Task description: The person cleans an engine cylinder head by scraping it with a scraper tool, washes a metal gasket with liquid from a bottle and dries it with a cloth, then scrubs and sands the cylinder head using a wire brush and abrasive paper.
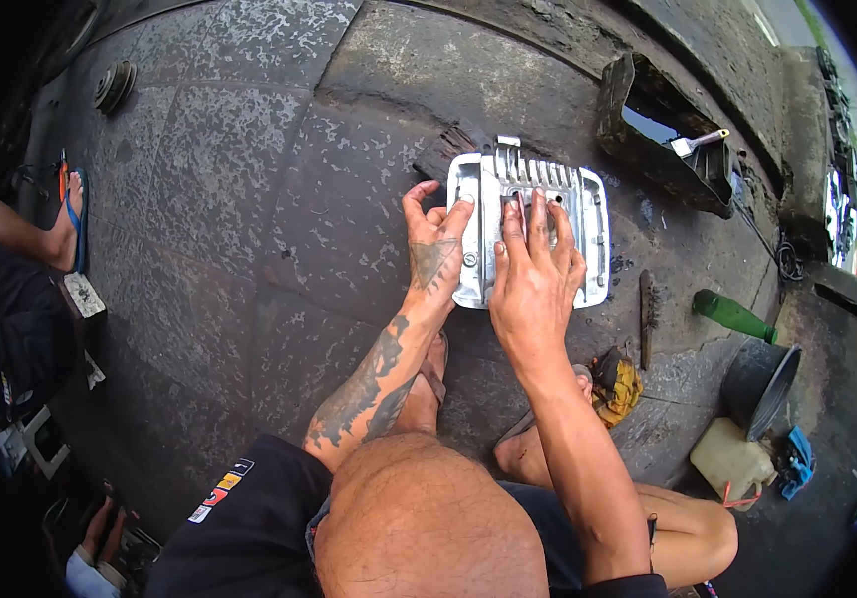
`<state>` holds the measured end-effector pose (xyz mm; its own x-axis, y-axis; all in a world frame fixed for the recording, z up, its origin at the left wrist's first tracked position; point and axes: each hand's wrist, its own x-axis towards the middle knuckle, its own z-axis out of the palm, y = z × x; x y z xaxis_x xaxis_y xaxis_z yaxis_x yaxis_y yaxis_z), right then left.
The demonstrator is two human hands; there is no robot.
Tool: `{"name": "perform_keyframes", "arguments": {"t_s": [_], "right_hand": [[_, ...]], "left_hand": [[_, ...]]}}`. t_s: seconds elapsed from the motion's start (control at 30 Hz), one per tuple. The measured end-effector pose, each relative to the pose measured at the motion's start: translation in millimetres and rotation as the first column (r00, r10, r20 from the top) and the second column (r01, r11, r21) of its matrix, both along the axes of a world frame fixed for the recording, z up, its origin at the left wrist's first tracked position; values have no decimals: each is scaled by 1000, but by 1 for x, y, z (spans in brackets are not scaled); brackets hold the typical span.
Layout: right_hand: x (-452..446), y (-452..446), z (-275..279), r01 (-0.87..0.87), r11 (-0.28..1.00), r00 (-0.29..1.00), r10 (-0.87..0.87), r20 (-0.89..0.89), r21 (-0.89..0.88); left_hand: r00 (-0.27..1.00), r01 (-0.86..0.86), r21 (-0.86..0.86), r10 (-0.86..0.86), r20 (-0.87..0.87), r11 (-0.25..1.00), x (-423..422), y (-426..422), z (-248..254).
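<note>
A silver finned metal cover (593, 234) rests on a dark block on the floor in front of me. My left hand (435, 239) grips its left edge, with the thumb on top and the fingers curled beside it. Over the middle of the cover lies my right hand (536, 264), its fingers stretched forward and pressing on the surface. A thin reddish strip shows between these fingers; whether they hold it is too small to tell.
An oily metal trough (638, 159) with a paintbrush (700, 143) stands at the upper right. Rightward are a wire brush (648, 319), a green bottle (734, 315), a black bucket (759, 384) and a jerrycan (730, 460). Another person's foot (72, 221) is at the far left.
</note>
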<state>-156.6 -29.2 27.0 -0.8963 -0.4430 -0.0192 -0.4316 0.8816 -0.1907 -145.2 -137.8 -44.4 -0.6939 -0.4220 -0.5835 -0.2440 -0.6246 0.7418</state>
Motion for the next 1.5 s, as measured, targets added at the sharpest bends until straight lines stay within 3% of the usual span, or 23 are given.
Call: {"name": "perform_keyframes", "arguments": {"t_s": [0.07, 0.27, 0.33, 0.5, 0.63, 0.87, 1.0, 1.13, 1.33, 1.43, 1.5], "right_hand": [[18, 8, 4, 5, 1000, 999, -3, 54, -30], [-6, -6, 4, 64, 998, 998, -64, 2, -10], [12, 1, 9, 63, 998, 996, -62, 66, -14], [9, -2, 5, 47, 998, 998, -46, 35, -43], [9, -7, 5, 124, 992, 991, -123, 49, -17], [-4, -12, 1, 114, 993, 993, -114, 10, -9], [24, -7, 6, 113, 993, 993, -111, 46, -33], [-1, -10, 0, 148, 988, 989, -148, 5, -44], [25, -10, 2, 172, 983, 983, -167, 79, -64], [-1, -12, -2, 179, 983, 984, -179, 3, -35], [-8, -13, -3, 186, 982, 982, -187, -23, -22]], "left_hand": [[999, -23, 19, 23, -25, 1000, 4, 3, -3], [999, -35, -46, 36, 20, 998, 6, 15, 6], [986, -167, 18, 167, 3, 986, 8, 20, 10], [971, -237, 12, 237, -15, 971, 11, 28, 12], [980, -198, -43, 197, -21, 979, 14, 27, 8], [971, -240, 3, 240, 2, 971, 13, 30, 13], [977, -211, -67, 211, -21, 975, 16, 28, 8], [968, -251, 41, 251, 19, 967, 13, 30, 17], [976, -218, -46, 218, 7, 975, 17, 28, 9], [962, -273, 38, 273, -1, 961, 12, 31, 15], [971, -237, 4, 237, -10, 971, 15, 32, 8]]}}
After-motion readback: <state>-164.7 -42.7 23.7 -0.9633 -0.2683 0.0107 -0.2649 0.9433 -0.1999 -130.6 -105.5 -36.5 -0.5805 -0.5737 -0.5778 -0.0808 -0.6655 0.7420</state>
